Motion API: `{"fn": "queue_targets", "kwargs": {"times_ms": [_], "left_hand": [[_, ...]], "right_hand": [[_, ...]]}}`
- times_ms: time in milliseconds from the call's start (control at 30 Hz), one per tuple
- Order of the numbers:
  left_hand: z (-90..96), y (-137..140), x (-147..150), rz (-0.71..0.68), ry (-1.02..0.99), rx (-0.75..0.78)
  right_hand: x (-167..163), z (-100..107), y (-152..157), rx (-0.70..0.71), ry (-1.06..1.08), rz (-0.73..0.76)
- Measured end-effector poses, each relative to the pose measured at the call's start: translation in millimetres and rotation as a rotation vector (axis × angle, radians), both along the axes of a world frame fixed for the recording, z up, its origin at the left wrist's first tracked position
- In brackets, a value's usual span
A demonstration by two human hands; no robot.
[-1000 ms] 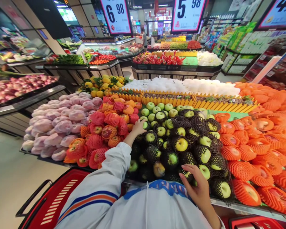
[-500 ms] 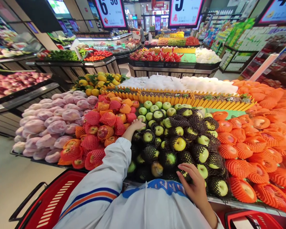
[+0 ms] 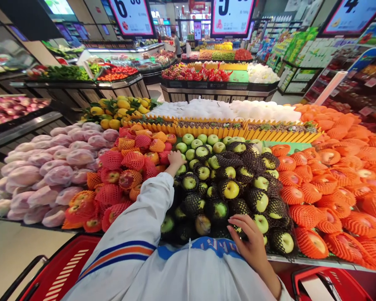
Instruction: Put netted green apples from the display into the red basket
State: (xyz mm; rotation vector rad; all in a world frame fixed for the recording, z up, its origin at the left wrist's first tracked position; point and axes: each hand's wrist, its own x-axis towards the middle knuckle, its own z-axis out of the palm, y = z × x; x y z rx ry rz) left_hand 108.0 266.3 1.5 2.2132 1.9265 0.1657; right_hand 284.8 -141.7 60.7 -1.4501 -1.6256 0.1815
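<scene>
My left hand [image 3: 176, 160] is stretched out to the left edge of the green apples [image 3: 219, 209], where they meet the red-netted fruit [image 3: 133, 159]. Its fingers look curled in, and what lies under them, if anything, is hidden. Low over the front of the display is my right hand [image 3: 249, 238], its fingers spread and holding nothing. It is close to a green apple [image 3: 261, 223] at the front. Many of the green apples sit in black foam nets; those at the back are bare.
Wrapped pinkish fruit [image 3: 50, 167] is heaped on the left, orange-netted fruit [image 3: 319, 209] on the right. A low yellow fence [image 3: 278, 134] runs behind the apples. Red shopping baskets [image 3: 62, 267] are below me on both sides. A person [image 3: 176, 44] stands far back.
My left hand's fingers have drawn in from a reach over a green apple to a curl. The view has shifted slightly to the right. My right hand keeps its spread pose.
</scene>
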Motion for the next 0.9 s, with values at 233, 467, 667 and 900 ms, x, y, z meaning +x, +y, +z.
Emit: {"fn": "queue_targets", "kwargs": {"times_ms": [233, 467, 667, 900], "left_hand": [[28.1, -25, -12, 0.066, -0.388, 0.148], [70.8, -65, -30, 0.269, -1.073, -0.023], [95.9, -148, -27, 0.323, -1.631, -0.409], [104.7, -227, -26, 0.341, -2.124, -0.901]], "right_hand": [[20, 2, 7, 0.014, -0.053, -0.112], [119, -1, 63, -0.024, -0.171, -0.503], [175, -10, 122, -0.136, -0.028, -0.606], [174, 3, 135, -0.043, -0.015, -0.524]]}}
